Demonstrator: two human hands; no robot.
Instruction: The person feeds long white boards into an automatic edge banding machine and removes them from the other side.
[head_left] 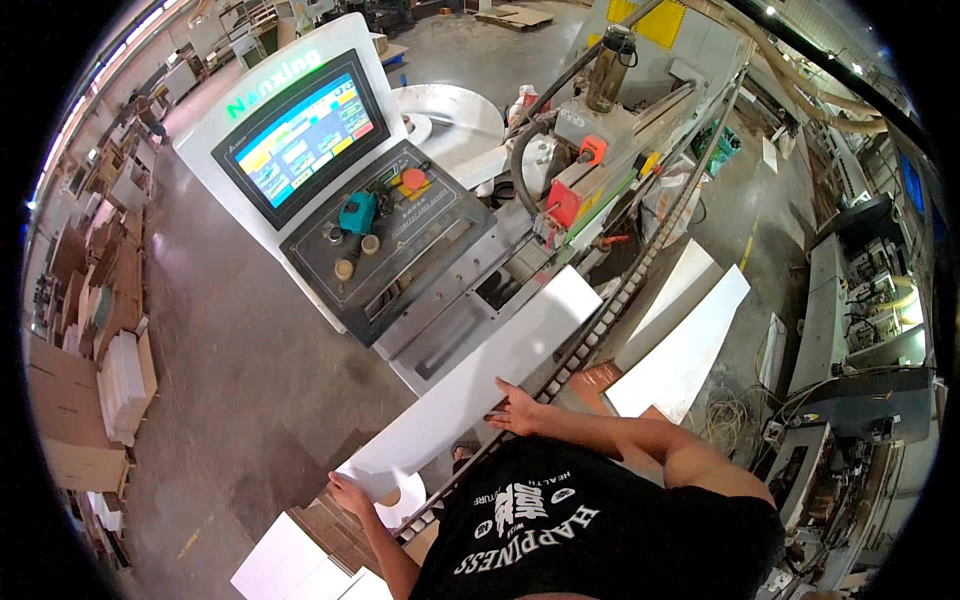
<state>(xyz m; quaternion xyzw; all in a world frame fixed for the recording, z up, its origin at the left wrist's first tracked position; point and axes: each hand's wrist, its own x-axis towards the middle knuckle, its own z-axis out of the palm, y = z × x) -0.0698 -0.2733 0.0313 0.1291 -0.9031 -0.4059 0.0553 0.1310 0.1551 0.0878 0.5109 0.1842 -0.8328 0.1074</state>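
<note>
A long white board (470, 375) lies slantwise across the bed of a machine, its far end next to the control console. My left hand (352, 496) grips the board's near left end, with part of the fingers hidden at its edge. Along the board's near long side, my right hand (516, 408) rests with its fingers spread against the edge. A row of rollers (600, 325) runs beside the board on my side.
The console has a lit screen (300, 140), a red button (413, 180) and a teal power tool (357, 213) on its panel. A bottle (611, 68) stands on the machine. More white boards (680, 345) lie to the right; others (290, 560) sit at lower left.
</note>
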